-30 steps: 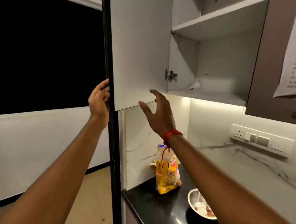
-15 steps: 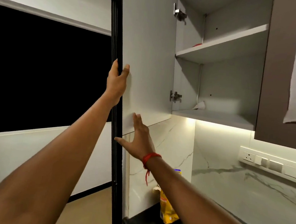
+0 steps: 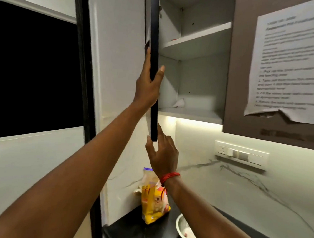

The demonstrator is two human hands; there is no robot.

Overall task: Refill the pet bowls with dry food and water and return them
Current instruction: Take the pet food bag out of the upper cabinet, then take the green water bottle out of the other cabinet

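Left hand is up high and clasps the edge of the cabinet door, thumb on the inner side, fingers on the outer. Right hand is lower, thumb and forefinger pinching the door's bottom corner. Door is seen edge-on, cabinet open, shelf showing. Yellow food bag stands upright on the black counter by the wall. Bowl sits just beside it, partly hidden by the right forearm. Printed sheet hangs on the neighbouring door.

Cabinet door edge-on, shelf behind seemingly open, food bag below
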